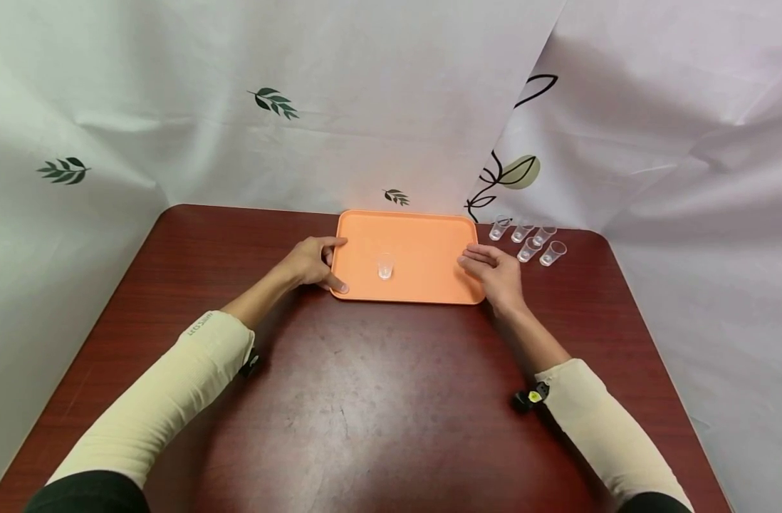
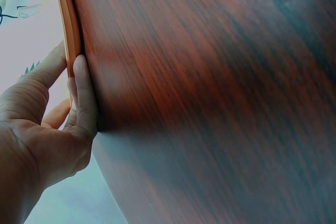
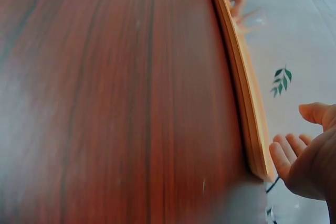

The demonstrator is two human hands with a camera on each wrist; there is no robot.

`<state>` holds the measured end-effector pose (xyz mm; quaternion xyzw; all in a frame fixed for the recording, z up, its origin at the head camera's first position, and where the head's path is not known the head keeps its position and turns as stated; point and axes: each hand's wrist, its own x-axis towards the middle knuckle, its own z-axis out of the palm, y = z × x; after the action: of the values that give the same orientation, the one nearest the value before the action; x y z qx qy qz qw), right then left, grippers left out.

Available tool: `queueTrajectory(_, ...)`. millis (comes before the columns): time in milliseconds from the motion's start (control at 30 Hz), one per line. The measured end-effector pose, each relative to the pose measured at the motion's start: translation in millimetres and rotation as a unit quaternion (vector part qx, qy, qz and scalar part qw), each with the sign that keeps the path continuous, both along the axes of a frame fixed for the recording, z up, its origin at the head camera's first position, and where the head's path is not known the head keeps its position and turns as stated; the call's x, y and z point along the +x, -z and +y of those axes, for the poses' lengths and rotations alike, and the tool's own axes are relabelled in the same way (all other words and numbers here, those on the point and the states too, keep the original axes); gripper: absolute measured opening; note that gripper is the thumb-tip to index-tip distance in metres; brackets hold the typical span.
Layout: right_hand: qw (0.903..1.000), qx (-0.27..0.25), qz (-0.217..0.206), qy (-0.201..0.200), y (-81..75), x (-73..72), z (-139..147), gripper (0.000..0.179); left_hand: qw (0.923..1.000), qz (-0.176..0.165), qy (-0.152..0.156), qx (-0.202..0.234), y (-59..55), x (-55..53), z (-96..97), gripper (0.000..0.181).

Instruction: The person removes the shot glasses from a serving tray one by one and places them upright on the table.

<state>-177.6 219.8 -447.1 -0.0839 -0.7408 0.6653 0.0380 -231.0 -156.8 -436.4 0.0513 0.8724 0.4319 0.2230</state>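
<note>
An orange tray (image 1: 423, 249) lies near the far edge of the table, with one small clear plastic cup (image 1: 384, 268) standing on it left of centre. My left hand (image 1: 310, 262) grips the tray's left end; in the left wrist view the rim (image 2: 69, 30) sits between its thumb and fingers. Over the tray's right end is my right hand (image 1: 496, 274), its fingers loosely extended. In the right wrist view that hand (image 3: 307, 156) holds nothing and has its thumb spread from the fingers; whether it touches the tray cannot be told.
Several more clear cups (image 1: 529, 249) stand on the table (image 1: 365, 399) at the far right, just beyond my right hand. A white leaf-patterned sheet (image 1: 205, 142) hangs behind the table and along its sides.
</note>
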Motion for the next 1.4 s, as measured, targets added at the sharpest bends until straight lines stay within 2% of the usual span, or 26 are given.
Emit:
queueTrajectory(500,0.9968,0.023,-0.021,-0.073,0.7,-0.2,-43.0,0.045,1.0,-0.007,-0.001,0.002,-0.8,0.4,0.2,0.113)
queueTrajectory(800,0.9939,0.006,-0.03,-0.106,3.8,0.8,-64.9,0.049,1.0,-0.01,0.001,0.001,-0.3,-0.5,0.9,0.113)
queueTrajectory(1033,0.9903,0.002,-0.02,-0.138,5.0,2.7,-82.3,0.052,1.0,-0.008,-0.001,-0.004,-0.4,-0.6,0.7,0.113)
queueTrajectory(1400,0.9875,0.004,-0.008,-0.157,7.3,2.7,-101.9,0.059,1.0,-0.009,-0.001,-0.003,-0.7,0.4,0.7,0.112)
